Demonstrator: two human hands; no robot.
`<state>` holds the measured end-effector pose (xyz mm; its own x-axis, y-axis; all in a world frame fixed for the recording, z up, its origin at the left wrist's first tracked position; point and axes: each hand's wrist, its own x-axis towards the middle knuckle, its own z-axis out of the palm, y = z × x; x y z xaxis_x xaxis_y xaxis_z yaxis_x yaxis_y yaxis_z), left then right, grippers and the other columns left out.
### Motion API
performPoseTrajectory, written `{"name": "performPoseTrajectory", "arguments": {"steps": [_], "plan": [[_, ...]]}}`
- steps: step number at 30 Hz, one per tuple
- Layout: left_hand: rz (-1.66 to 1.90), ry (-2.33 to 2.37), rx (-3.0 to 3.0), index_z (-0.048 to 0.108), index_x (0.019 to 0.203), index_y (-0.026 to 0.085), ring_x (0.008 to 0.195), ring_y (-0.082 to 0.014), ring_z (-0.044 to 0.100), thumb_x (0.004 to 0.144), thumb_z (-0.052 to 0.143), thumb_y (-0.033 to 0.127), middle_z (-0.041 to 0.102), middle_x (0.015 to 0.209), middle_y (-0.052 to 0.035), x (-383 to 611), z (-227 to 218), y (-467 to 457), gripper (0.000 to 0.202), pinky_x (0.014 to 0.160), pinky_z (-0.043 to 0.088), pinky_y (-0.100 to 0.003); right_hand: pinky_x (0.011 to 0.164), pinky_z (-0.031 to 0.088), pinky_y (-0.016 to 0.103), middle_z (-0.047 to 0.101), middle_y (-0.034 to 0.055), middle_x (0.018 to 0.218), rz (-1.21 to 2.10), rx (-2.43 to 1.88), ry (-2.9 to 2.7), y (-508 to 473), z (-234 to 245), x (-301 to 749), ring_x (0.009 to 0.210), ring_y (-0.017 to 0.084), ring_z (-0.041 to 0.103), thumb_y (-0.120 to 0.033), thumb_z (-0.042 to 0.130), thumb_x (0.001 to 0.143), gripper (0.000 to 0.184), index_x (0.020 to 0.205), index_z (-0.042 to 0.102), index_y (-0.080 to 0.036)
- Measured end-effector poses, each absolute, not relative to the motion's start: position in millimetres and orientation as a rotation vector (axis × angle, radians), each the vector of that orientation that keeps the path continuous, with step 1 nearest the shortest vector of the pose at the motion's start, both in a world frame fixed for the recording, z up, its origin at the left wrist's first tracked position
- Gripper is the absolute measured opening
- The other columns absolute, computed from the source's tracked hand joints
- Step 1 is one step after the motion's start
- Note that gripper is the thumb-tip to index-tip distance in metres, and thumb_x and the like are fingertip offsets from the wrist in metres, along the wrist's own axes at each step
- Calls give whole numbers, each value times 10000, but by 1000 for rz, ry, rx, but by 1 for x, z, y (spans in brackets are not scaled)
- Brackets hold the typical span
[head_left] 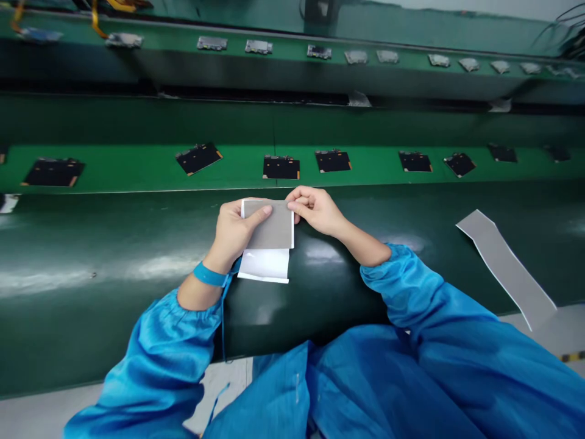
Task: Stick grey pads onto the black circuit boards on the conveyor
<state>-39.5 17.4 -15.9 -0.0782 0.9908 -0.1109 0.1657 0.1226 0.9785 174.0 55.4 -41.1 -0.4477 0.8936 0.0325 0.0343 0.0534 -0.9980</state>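
Note:
Above the dark green bench, my left hand (pixel 235 228) grips a grey sheet with white edges (pixel 269 228), its thumb lying across the top. Pinched at the sheet's upper right corner are the fingers of my right hand (pixel 315 210). From the sheet's lower edge hangs a white glossy flap (pixel 264 263), its bottom edge slightly curled. A blue wrist strap (pixel 210 274) with a cord circles my left wrist. What lies behind the sheet is hidden.
A long grey strip with white edges (pixel 512 268) lies at the right, reaching over the bench's front edge. Several black flat boards (pixel 281 167) rest on the bright green band (pixel 137 164). Small silvery modules (pixel 258 47) line the shelf above.

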Motion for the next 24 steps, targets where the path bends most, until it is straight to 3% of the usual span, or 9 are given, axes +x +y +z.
{"name": "performPoseTrajectory", "arguments": {"steps": [5, 9, 13, 19, 24], "plan": [[1097, 1485, 1173, 791, 749, 144, 646, -170, 626, 653, 908, 501, 769, 765, -55, -42, -19, 18, 388, 572, 474, -255, 647, 449, 266, 647, 11, 815, 1247, -922, -1769, 58, -41, 179, 676, 124, 565, -328, 612, 944, 166, 959, 642, -166], [1079, 1513, 1219, 764, 706, 150, 602, -149, 581, 657, 893, 478, 722, 696, -27, -41, -18, 18, 355, 536, 442, -243, 604, 360, 270, 607, -13, 816, 1056, -932, -1869, 57, -39, 181, 590, 85, 425, -224, 624, 905, 63, 888, 634, -164], [1060, 1525, 1248, 731, 670, 152, 576, -132, 537, 657, 892, 460, 675, 647, -7, -41, -19, 19, 348, 520, 417, -238, 619, 355, 286, 572, 9, 834, 934, -922, -1948, 55, -35, 181, 646, 113, 441, -166, 614, 870, 76, 806, 576, -182], [1031, 1526, 1253, 729, 699, 151, 591, -145, 555, 676, 884, 455, 689, 680, -19, -42, -20, 18, 342, 531, 422, -250, 620, 389, 278, 554, 3, 822, 1128, -995, -1757, 56, -33, 179, 670, 132, 460, -286, 597, 923, 101, 873, 548, -213], [996, 1525, 1288, 702, 676, 153, 573, -131, 511, 670, 874, 463, 651, 647, -6, -39, -18, 17, 355, 511, 382, -239, 629, 393, 272, 624, -4, 902, 1163, -971, -1782, 56, -38, 177, 625, 99, 435, -229, 635, 885, 107, 975, 581, -210]]}}
